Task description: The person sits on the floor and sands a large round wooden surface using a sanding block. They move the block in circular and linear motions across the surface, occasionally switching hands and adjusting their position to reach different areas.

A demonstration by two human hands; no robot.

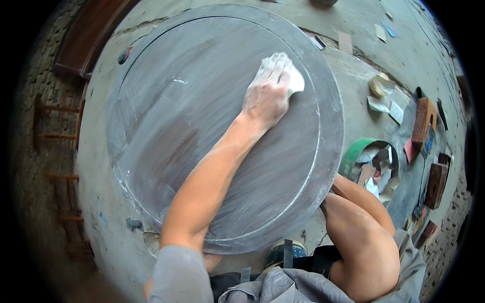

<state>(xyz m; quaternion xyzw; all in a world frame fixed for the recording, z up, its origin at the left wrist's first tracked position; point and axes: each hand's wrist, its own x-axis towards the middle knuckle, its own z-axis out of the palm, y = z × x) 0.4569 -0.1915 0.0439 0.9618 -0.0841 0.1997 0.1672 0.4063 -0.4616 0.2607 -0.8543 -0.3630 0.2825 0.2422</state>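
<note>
A large round tabletop (202, 65), grey with dust over dark reddish-brown wood, lies in front of me; a ring groove runs just inside its rim. My left hand (268, 93), coated in white powder, presses flat on the upper right of it. Its fingers point away from me and lie close together over a white sheet (297, 81) that looks like sandpaper, sticking out on the right side. Dust streaks run slantwise over the surface. My right hand is not visible; bare skin reaches under the tabletop's right edge, where the rim hides the rest.
Right of the tabletop stands a round green-sided tub (348, 160) full of paper scraps. Beyond it are a wooden block with a slot (423, 121), a dark brown block (436, 185) and loose scraps. Small wooden stools (56, 122) stand at left. A dark container (285, 252) sits below the near rim.
</note>
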